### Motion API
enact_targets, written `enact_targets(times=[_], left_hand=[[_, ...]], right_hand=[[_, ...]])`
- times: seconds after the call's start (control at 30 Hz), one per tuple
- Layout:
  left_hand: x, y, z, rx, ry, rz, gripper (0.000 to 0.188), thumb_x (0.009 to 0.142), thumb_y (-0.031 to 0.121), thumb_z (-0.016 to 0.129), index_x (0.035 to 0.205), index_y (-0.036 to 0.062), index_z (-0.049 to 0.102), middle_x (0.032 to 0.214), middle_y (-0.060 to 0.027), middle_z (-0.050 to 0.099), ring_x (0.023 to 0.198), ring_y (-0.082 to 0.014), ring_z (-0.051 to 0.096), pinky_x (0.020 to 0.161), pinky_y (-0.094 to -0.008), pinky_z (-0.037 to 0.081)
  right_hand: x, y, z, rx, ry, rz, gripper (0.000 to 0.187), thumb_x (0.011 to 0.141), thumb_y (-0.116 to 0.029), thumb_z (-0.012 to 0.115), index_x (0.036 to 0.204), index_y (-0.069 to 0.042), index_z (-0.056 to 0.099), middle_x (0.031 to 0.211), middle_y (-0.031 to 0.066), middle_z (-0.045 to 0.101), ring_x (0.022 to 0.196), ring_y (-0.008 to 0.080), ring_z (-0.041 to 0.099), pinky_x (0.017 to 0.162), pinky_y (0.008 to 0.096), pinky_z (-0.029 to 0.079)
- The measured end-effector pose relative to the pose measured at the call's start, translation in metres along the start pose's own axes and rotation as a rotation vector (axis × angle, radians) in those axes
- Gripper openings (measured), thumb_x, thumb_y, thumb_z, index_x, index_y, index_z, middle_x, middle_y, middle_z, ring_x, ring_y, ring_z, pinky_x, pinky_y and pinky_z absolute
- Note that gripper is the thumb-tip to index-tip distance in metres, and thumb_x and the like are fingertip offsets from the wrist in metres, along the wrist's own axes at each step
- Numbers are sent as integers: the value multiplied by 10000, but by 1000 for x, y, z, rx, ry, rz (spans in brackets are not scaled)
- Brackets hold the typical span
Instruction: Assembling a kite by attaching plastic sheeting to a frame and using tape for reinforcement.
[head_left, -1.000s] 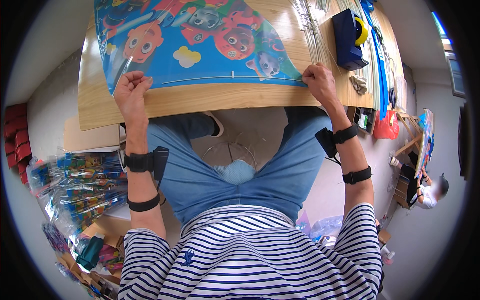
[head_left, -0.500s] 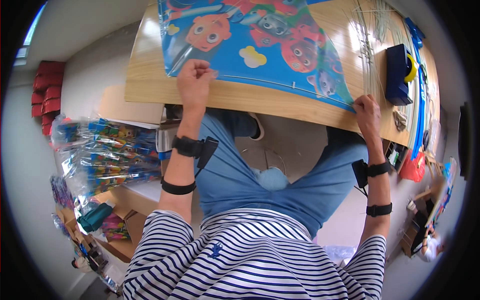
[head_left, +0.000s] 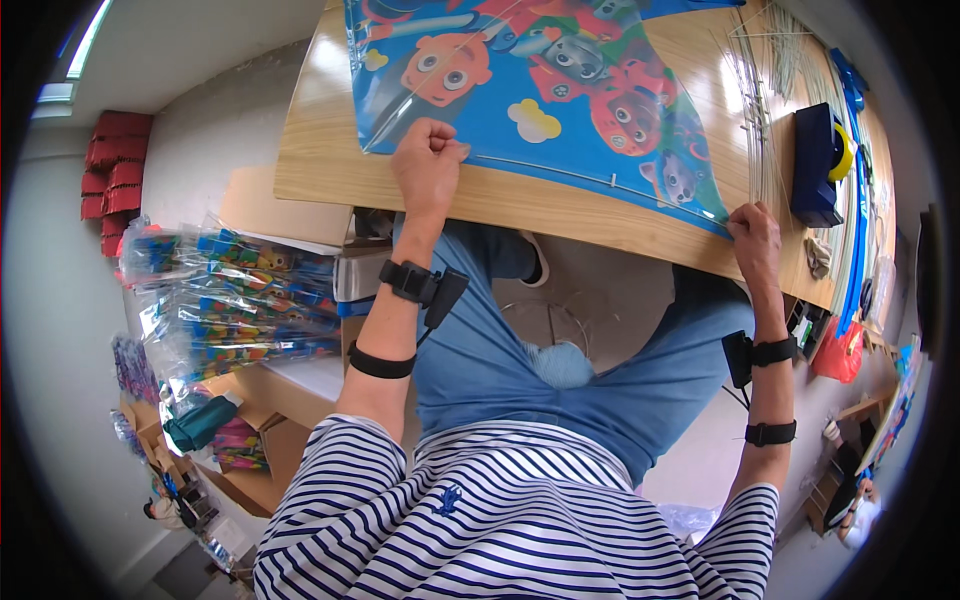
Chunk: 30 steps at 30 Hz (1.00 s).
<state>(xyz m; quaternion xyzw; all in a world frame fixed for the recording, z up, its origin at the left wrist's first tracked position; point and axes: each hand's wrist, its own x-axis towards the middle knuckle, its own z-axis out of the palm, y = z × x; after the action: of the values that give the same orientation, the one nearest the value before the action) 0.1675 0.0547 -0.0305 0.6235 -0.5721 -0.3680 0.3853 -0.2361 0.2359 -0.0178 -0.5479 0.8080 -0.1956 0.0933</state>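
A glossy blue plastic sheet (head_left: 500, 115) printed with cartoon characters and clouds lies on the wooden table. Along its near edge runs a thin pale rod (head_left: 560, 175) with a small white clip (head_left: 613, 181) on it. My left hand (head_left: 428, 168) is closed in a pinch at the left part of that edge, beside the rod's left end; the fingers partly hide what they grip. At the sheet's near right corner, my right hand (head_left: 757, 240) pinches the tip where the rod ends. Between the hands the rod follows the edge in a slight curve.
Loose thin rods (head_left: 755, 110) lie on the table (head_left: 320, 150) to the right, near a dark blue tape dispenser (head_left: 815, 165). Plastic-wrapped printed sheets (head_left: 250, 300) are piled at my left. Red boxes (head_left: 115, 180) stand by the wall. Other people are at both lower sides.
The whole view has shifted slightly, so everything sits a little further right and lower. Both hands keep their pinch at the sheet's near edge, with little other movement visible.
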Motion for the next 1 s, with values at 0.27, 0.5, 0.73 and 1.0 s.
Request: enact_targets(times=[0.27,0.5,0.73,1.0], left_hand=[[-2,0,2,16,9,34,199,740,-39,743,883,13,616,758,-50,626,693,-144,601,665,-281,516],[-5,-1,2,19,22,84,211,739,-37,747,890,15,610,755,-49,623,695,-151,600,668,-288,519],[-9,-4,6,29,37,106,234,739,-33,749,914,22,604,761,-46,625,689,-150,604,667,-281,517],[-12,-4,9,87,57,169,247,746,-25,746,935,31,597,760,-61,617,673,-172,607,635,-295,500]], right_hand=[[0,1,0,-1,-3,6,55,748,-24,665,793,-17,633,787,111,586,781,308,613,710,398,467],[1,2,1,-22,-9,8,64,743,-30,672,794,-18,634,789,109,586,783,307,613,711,399,468],[1,2,1,-20,-17,25,71,738,-37,680,795,-20,640,790,113,583,782,305,614,711,400,468],[1,2,0,-25,-27,35,64,747,-54,666,801,-21,653,789,117,588,798,303,617,721,400,470]])
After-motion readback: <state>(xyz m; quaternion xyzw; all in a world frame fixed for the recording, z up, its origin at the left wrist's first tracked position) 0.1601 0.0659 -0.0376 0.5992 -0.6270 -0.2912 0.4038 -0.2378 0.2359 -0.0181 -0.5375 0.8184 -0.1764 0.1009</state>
